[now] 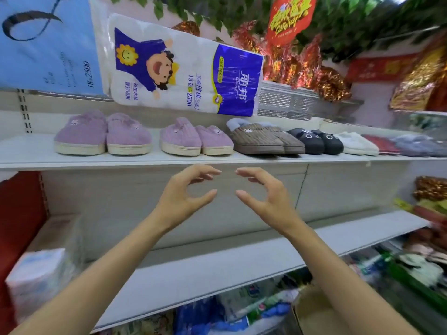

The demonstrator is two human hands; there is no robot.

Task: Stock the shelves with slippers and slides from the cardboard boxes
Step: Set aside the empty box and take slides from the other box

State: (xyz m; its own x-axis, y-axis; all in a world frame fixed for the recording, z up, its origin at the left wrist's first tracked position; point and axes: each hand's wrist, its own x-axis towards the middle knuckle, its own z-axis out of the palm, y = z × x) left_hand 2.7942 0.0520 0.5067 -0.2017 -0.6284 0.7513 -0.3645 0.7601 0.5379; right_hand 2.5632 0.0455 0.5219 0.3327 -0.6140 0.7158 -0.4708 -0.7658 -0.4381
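Both hands raised, empty, before white metal store shelving stocked with slippers.

Left hand [183, 194] and right hand [266, 197] held apart in front of upper white shelf [145, 162], fingers loosely curved, thumbs and fingertips not meeting, gripping nothing, touching nothing. On upper shelf, in a row from left: two pairs of lilac plush slippers with cream soles [104, 135], one pair of brown ribbed slippers with grey fleece lining [263, 139], one pair of black slippers with round eye marks [316, 141], one white slipper pair [358, 143], then red and grey footwear, blurred. Lower white shelf [217, 269] bare in the middle; wrapped white tissue pack [36, 279] at its left end. Overhead: large toilet-roll pack with purple cartoon label [183, 66], red-gold foil decorations [302, 61], green leaf garland [350, 22]. Brown cardboard box [314, 310] low right, contents not discernible.
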